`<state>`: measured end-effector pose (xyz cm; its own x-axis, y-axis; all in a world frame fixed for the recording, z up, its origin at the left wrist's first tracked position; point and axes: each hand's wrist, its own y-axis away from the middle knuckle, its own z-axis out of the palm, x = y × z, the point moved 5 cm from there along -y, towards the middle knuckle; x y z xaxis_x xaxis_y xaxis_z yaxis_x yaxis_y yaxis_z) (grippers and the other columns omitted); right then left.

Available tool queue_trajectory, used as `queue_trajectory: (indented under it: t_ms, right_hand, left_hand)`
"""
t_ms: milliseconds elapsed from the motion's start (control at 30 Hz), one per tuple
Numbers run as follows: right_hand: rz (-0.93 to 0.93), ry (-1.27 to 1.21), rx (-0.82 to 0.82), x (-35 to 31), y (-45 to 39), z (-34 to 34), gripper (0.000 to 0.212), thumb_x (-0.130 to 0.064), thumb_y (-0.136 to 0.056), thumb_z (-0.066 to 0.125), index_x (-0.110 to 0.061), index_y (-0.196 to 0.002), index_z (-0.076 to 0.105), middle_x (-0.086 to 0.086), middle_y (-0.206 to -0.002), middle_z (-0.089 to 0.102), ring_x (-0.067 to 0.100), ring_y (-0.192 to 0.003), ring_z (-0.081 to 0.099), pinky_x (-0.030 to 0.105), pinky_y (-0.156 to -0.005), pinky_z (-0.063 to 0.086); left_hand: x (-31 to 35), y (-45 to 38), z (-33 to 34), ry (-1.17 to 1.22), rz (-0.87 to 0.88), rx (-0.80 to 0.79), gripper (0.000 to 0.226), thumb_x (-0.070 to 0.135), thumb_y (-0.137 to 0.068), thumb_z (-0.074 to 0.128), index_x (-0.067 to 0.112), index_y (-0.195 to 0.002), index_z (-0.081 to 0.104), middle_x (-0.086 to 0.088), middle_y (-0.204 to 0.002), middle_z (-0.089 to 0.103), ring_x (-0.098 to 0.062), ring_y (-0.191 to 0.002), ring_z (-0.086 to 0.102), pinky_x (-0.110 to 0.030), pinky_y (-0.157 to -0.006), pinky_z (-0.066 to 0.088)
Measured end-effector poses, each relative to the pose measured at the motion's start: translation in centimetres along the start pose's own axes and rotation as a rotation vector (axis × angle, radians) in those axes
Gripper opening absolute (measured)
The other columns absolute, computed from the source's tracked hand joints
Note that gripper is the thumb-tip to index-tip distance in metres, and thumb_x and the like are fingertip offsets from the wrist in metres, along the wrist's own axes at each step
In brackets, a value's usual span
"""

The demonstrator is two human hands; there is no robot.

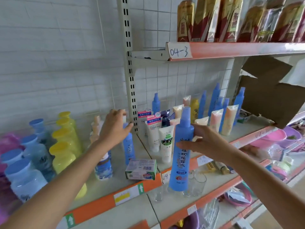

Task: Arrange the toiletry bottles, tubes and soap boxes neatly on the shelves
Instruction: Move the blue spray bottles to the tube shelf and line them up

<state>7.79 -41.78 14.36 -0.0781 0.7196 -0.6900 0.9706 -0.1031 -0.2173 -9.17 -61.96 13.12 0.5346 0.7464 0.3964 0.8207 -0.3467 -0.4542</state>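
Observation:
My right hand (205, 141) holds a tall blue spray bottle (180, 151) upright in front of the shelf edge. My left hand (114, 128) reaches to the back of the left shelf and grips the top of another blue spray bottle (129, 148) standing beside the upright post. A green and white soap box (141, 169) lies near the shelf front. White facial tubes (153, 134) stand just right of the post, with pastel tubes (216, 119) and more blue spray bottles (216, 98) behind them.
Yellow-capped bottles (66, 139) and blue-capped jars (24, 172) fill the left shelf. A torn cardboard box (267, 93) sits at the right. Small clear glasses (196, 184) stand on the lower shelf. Red packets (239, 19) line the top shelf (231, 49).

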Motion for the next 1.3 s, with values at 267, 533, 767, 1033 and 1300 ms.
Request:
queue_trajectory:
  t_ms: [267,533,767,1033,1300]
  right_hand:
    - [-0.055,0.057,-0.085,1.2,-5.7,0.8,0.02,-0.04,-0.073,0.07,-0.033,-0.09,0.063,-0.004,-0.091,0.07,0.003,-0.063,0.058,0.024,-0.067,0.048]
    - [-0.139,-0.018,-0.18,3.5,-7.7,1.2,0.041,-0.048,-0.068,0.068,-0.023,-0.1,0.065,-0.003,-0.096,0.069,0.015,-0.089,0.065,0.03,-0.076,0.054]
    - [-0.224,-0.066,-0.212,6.1,-5.4,-3.4,0.019,-0.031,-0.076,0.072,-0.039,-0.086,0.059,-0.008,-0.09,0.069,0.013,-0.086,0.063,0.019,-0.07,0.049]
    - [-0.186,-0.034,-0.187,12.9,0.1,-11.3,0.019,-0.037,-0.073,0.072,-0.04,-0.084,0.058,-0.005,-0.09,0.068,0.01,-0.082,0.063,0.024,-0.074,0.051]
    - [-0.105,-0.026,-0.121,19.5,4.8,-18.7,0.019,-0.026,-0.076,0.073,-0.035,-0.078,0.057,-0.016,-0.066,0.063,-0.003,-0.053,0.053,0.008,-0.049,0.037]
  left_hand:
    - [-2.4,-1.0,5.0,0.041,-0.198,-0.252,0.051,0.027,-0.077,0.072,0.005,-0.106,0.036,-0.005,-0.075,0.05,-0.025,-0.069,0.052,-0.031,-0.058,0.039]
    - [-0.3,0.0,2.7,0.067,-0.205,-0.135,0.052,0.016,-0.078,0.071,0.011,-0.11,0.032,0.0,-0.072,0.049,-0.014,-0.06,0.048,-0.024,-0.05,0.034]
    - [9.2,1.6,-4.4,0.138,-0.134,0.311,0.065,0.023,-0.071,0.079,0.01,-0.119,0.037,-0.007,-0.082,0.063,-0.032,-0.076,0.062,-0.037,-0.07,0.049]
    - [20.8,4.4,-1.4,0.361,-0.068,0.323,0.051,0.017,-0.07,0.079,0.02,-0.103,0.041,0.022,-0.075,0.059,-0.016,-0.073,0.066,-0.038,-0.074,0.052]
    - [29.7,1.1,6.1,0.522,0.046,0.153,0.048,0.011,-0.07,0.078,0.023,-0.098,0.041,0.001,-0.085,0.069,-0.018,-0.079,0.068,-0.028,-0.07,0.052]
